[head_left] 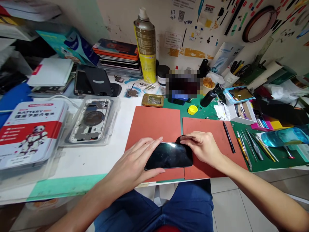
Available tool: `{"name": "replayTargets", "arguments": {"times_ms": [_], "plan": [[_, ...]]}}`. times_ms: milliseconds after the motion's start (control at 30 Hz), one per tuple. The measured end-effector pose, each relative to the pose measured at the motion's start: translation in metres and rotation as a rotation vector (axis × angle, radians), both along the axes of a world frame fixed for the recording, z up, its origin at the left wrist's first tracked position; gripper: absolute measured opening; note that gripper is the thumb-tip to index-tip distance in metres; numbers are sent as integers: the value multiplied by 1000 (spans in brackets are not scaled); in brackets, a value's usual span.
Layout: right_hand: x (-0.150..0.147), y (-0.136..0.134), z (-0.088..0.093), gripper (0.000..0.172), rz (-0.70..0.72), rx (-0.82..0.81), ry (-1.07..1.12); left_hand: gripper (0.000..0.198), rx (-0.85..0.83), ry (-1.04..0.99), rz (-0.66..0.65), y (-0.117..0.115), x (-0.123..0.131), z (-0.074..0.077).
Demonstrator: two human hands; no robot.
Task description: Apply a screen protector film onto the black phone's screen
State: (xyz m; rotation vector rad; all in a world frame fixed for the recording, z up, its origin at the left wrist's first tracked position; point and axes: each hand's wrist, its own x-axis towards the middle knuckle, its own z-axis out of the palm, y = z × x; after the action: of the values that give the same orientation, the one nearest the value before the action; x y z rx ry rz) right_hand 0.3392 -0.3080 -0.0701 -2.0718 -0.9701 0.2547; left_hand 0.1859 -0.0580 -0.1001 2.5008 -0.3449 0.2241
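Note:
A black smartphone [170, 155] lies screen up across two red-brown mats [154, 124] near the table's front edge. My left hand [135, 162] rests on the phone's left end, fingers stretched out and slightly spread, steadying it. My right hand [204, 146] is at the phone's top right corner, fingers pinched on a thin flat pick [187, 137] that touches the phone's edge.
A row of tweezers and screwdrivers [251, 146] lies on the green mat at right, with a black pen [229, 137] beside the mat. A phone frame in a clear tray [93, 120] and a battery box [30, 130] sit left. A tall spray can [145, 45] stands behind.

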Motion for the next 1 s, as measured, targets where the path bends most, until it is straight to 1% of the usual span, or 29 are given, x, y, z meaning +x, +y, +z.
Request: {"name": "replayTargets", "arguments": {"times_ms": [200, 333, 467, 700, 833, 1000], "plan": [[-3, -5, -5, 27, 41, 33, -112, 83, 3, 3, -1, 0, 1, 1], [-2, -7, -6, 30, 29, 40, -114, 84, 18, 19, -5, 0, 0, 0], [2, -4, -3, 25, 13, 1, -39, 86, 34, 26, 0, 0, 0, 0], [12, 6, 5, 15, -71, -114, 221, 85, 52, 23, -6, 0, 1, 0], [16, 9, 6, 13, -98, -147, 296, 87, 65, 21, -9, 0, 1, -1], [19, 13, 11, 13, -128, -198, 337, 88, 59, 20, -9, 0, 1, -3]]}}
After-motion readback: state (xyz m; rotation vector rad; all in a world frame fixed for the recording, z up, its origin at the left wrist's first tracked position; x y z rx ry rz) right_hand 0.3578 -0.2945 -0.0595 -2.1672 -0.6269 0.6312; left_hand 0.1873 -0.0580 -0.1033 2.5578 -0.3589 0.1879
